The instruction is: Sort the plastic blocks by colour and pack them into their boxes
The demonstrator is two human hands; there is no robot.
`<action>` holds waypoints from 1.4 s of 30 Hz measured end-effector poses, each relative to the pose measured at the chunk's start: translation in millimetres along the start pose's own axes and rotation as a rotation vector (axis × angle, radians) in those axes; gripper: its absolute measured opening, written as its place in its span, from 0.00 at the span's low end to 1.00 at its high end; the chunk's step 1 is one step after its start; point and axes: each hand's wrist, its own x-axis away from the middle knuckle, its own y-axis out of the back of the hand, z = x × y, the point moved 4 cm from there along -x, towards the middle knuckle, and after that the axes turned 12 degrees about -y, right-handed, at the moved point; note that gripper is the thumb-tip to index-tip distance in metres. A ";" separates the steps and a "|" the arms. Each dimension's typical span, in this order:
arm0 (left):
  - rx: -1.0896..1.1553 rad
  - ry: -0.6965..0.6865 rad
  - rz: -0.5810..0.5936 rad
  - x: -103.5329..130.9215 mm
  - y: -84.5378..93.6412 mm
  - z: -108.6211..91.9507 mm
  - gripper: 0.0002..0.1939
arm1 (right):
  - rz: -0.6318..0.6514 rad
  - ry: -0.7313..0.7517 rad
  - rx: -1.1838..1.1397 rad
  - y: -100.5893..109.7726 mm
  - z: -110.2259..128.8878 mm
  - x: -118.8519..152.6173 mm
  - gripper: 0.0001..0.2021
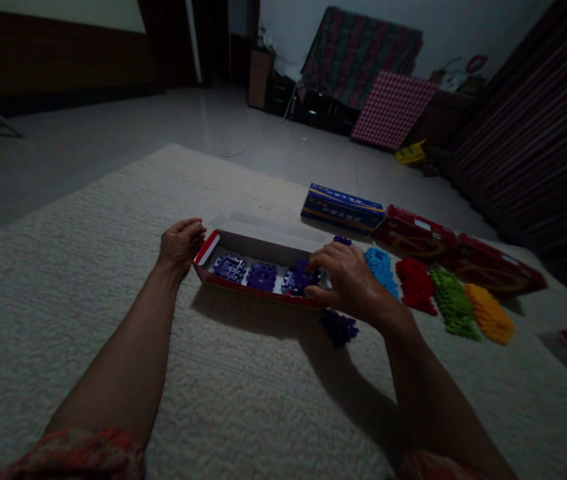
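A long open red box (256, 291) with a white inside sits on the mat. Several purple interlocking plastic blocks (262, 276) lie along its floor. My left hand (182, 244) is closed at the box's left end, its curled fingers against the end flap. My right hand (346, 277) reaches over the right end, thumb and fingers closed around a purple block (303, 272) inside the box. Part of that block is hidden by my fingers. One dark purple block stack (338, 327) lies in front of the box, and another purple piece (342, 240) shows behind my right hand.
Blue (382, 270), red (416, 285), green (456, 303) and orange (490, 313) block piles line the right. Behind them stand a blue box (343, 210) and red boxes (416, 230). The cream mat (243, 393) ends at a tiled floor.
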 end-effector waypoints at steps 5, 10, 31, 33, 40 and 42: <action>-0.035 0.007 -0.020 1.9 -0.3 -2.3 0.13 | 0.044 -0.019 0.024 0.9 -1.8 -2.0 0.12; -0.033 -0.009 -0.008 2.4 -0.3 -1.6 0.15 | -0.027 0.021 -0.023 -0.5 -5.8 1.5 0.13; -0.086 0.033 -0.051 13.6 -7.4 -15.9 0.11 | -0.069 -0.468 0.105 -19.7 -114.6 8.2 0.13; -0.100 0.023 -0.046 13.0 -6.8 -15.7 0.12 | -0.051 -0.460 0.110 -23.7 -111.6 6.8 0.16; -0.113 0.024 -0.050 11.4 -4.7 -14.1 0.12 | -0.068 -0.421 0.137 -35.0 -109.5 3.4 0.18; -0.100 0.022 -0.048 11.3 -4.8 -13.8 0.11 | -0.072 -0.429 0.153 -36.8 -109.1 3.1 0.20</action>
